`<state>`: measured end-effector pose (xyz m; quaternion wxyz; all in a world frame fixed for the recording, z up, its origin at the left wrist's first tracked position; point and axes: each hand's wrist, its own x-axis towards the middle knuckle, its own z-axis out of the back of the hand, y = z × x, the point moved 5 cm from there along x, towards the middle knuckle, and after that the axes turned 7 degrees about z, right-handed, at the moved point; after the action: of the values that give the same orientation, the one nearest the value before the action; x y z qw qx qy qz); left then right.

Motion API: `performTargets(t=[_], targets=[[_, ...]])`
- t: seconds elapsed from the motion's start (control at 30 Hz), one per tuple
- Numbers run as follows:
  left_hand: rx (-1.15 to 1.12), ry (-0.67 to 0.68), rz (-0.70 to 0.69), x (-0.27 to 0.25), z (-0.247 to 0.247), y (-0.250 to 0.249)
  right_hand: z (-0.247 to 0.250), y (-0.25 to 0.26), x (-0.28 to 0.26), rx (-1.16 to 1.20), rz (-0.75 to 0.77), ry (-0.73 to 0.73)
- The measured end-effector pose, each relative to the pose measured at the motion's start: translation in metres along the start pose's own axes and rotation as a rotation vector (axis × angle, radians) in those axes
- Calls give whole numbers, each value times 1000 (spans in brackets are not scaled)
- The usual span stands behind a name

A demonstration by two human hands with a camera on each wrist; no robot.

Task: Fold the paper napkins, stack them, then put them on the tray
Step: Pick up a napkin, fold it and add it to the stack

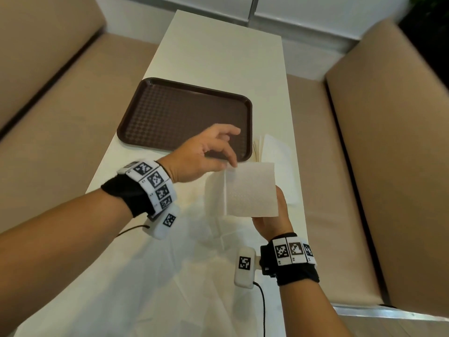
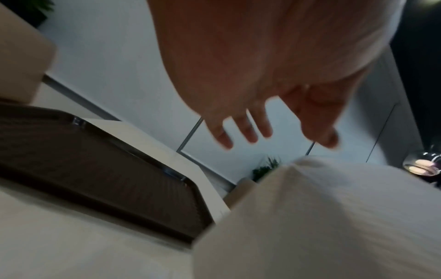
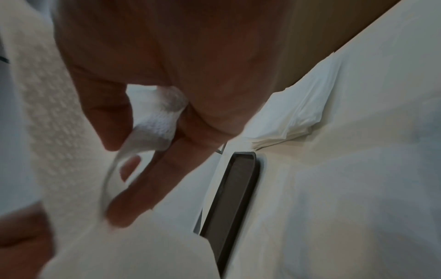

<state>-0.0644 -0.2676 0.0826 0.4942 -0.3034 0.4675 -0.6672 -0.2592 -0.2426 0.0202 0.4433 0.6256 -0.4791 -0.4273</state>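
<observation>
**Folding station: one napkin in hand, stock on table**

Holding entry, item one: a white embossed paper napkin point(image 1: 250, 190), raised clear of the table point(image 1: 218, 57) above its near half, partly folded, with a vertical crease near its left side and a narrow flap turned back left of that crease.

Right hand point(image 1: 273, 220): below the napkin, gripping its lower right corner. The right wrist view shows the paper bunched and pinched between the thumb and the curled fingers point(image 3: 148, 181).

Left hand point(image 1: 199, 154): at the napkin's upper left, thumb and forefinger closed on the top edge by the crease; the other fingers are spread loosely above. In the left wrist view the fingertips point(image 2: 248, 130) appear extended and blurred, so the pinch itself reads only from the head view.

Item two: a stack of white napkins point(image 1: 277, 152), lying flat along the table's right edge, just right of the tray's near right corner, partly hidden behind the held napkin.

Item three: a dark brown textured tray point(image 1: 184, 117), lying flat at the table's middle, towards its left edge, nothing on it.

Surroundings: beige padded benches point(image 1: 60, 117) along both long sides of the table; marker-printed bands point(image 1: 155, 183) on both wrists.
</observation>
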Motion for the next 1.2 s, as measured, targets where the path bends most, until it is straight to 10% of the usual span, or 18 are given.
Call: performTargets(t=[0.17, 0.4, 1.2], targets=[[-7, 372, 165, 7, -14, 10, -5, 4, -6, 75, -65, 71], [-301, 90, 268, 32, -39, 19, 25, -5, -6, 357, -162, -35], [100, -172, 307, 175, -96, 70, 135, -37, 45, -387, -160, -523]])
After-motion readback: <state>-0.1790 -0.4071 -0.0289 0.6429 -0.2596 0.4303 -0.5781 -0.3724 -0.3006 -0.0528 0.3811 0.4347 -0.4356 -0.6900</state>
